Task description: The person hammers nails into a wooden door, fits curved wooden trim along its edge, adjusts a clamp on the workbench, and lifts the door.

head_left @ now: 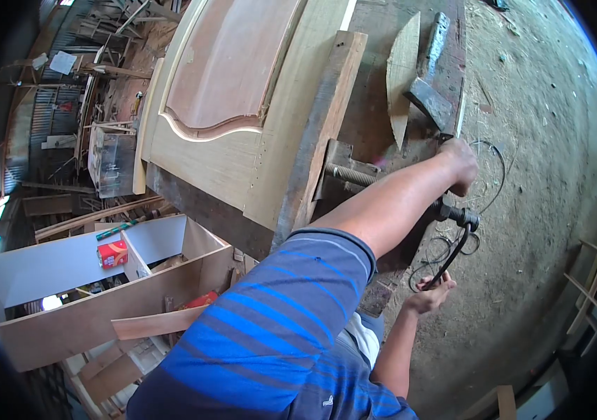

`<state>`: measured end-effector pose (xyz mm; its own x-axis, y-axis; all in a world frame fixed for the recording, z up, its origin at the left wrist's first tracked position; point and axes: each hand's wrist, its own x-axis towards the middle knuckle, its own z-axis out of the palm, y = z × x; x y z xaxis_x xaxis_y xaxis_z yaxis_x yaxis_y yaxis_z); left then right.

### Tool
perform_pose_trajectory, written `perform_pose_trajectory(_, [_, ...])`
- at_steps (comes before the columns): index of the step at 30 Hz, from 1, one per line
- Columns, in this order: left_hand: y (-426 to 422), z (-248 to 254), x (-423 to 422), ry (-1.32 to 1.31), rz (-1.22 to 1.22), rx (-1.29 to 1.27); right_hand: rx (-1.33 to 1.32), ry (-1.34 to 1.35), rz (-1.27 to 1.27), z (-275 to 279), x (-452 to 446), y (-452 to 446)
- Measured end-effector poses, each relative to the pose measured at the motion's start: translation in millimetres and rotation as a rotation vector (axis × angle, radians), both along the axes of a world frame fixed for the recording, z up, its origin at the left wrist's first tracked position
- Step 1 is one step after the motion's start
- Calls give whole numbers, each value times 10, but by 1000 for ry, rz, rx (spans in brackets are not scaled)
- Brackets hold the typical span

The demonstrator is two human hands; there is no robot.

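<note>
My left hand [458, 166] is closed at the bench edge, just above the screw end of a metal clamp. Its fingers curl out of sight, so what they grip is hidden. My right hand [431, 295] is wrapped round the lower end of a black curved clamp handle [456, 253], which runs up to the clamp's head [467, 219]. The threaded clamp screw [351, 175] passes under my left forearm to a jaw against a wooden bar [326, 126]. That bar lies along a panelled wooden door [228, 84] on the bench.
A hatchet [430, 98] and a pointed wood offcut [399, 84] lie on the bench [368, 84] beyond my left arm. Thin wire [501, 164] loops over the dirt floor. An open wooden cabinet box [116, 301] with a red carton [111, 255] stands lower left.
</note>
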<state>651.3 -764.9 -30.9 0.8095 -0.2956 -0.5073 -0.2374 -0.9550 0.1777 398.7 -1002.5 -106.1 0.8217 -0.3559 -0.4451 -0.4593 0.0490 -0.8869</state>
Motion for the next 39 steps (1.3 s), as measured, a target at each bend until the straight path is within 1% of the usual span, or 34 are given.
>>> perform_pose_trajectory(3, [17, 50, 4, 7, 4, -11, 270, 60, -110, -676, 212, 65])
perform_pose_trajectory(4, [16, 41, 6, 3, -1, -22, 353, 81, -145, -799, 302, 96])
perform_pose_trajectory(5, [21, 24, 13, 0, -4, -32, 357, 89, -213, -856, 478, 225])
perform_pose_trajectory(7, [42, 36, -1, -15, -10, -54, 473, 160, -318, -974, 898, 425])
perform_pose_trajectory(9, [42, 24, 1, 2, 7, -74, 622, 200, -387, -1439, 1458, 402])
perform_pose_trajectory(10, [50, 46, 7, 8, 14, -83, 722, 194, -367, -1776, 1807, 339])
perform_pose_trajectory(11, [44, -34, 35, 17, 15, -109, 869, 181, -314, -2143, 2187, 229])
perform_pose_trajectory(12, [32, -93, 46, 8, 37, -121, 684, 118, -148, -1683, 2579, 452])
perform_pose_trajectory(14, [-6, -176, 38, -9, 78, -148, 738, -2, 164, -1347, 3299, 576])
perform_pose_trajectory(15, [39, -1, 5, 18, 29, -110, 982, -61, 310, -1412, 3718, 492])
perform_pose_trajectory(16, [42, -15, 10, 15, 36, -103, 1029, -104, 405, -1148, 3963, 624])
perform_pose_trajectory(19, [25, -30, 26, 18, 45, -94, 1228, -176, 758, 117, 4505, 740])
perform_pose_trajectory(20, [40, 14, 14, 30, 44, -97, 1365, -256, 904, 594, 4497, 732])
perform_pose_trajectory(21, [46, 39, 12, 41, 40, -99, 1387, -311, 983, 1017, 4368, 696])
perform_pose_trajectory(23, [52, 34, 6, 14, 28, -109, 1282, -449, 1067, 1676, 3737, 498])
perform_pose_trajectory(25, [48, -21, 6, -7, 24, -115, 1078, -531, 1121, 2061, 2884, 220])
perform_pose_trajectory(26, [41, -44, 10, -8, 19, -113, 984, -521, 1149, 2152, 2476, 68])
perform_pose_trajectory(28, [42, -53, 11, -11, 18, -107, 905, -331, 1303, 2116, 1948, -224])
perform_pose_trajectory(29, [42, -40, 19, -18, 26, -111, 874, -158, 1603, 1981, 1939, -328])
perform_pose_trajectory(31, [41, -20, -6, -15, 43, -115, 706, 369, 1320, 1579, 1581, -557])
perform_pose_trajectory(33, [20, -78, -12, -26, 42, -111, 273, 569, 1016, 1039, 1524, -378])
perform_pose_trajectory(34, [15, -92, 4, -37, 35, -107, 240, 562, 913, 637, 1672, -359])
perform_pose_trajectory(35, [15, -102, 12, -43, 15, -106, 403, 504, 862, 431, 1886, -220])
perform_pose_trajectory(37, [24, -14, 3, -44, 45, -117, 401, 344, 616, 479, 2352, 200])
perform_pose_trajectory(38, [49, 9, -9, -41, 58, -118, 476, 335, 783, 519, 2602, 147])
perform_pose_trajectory(39, [55, -39, -15, -58, 75, -133, 567, 286, 845, 680, 2668, 172])
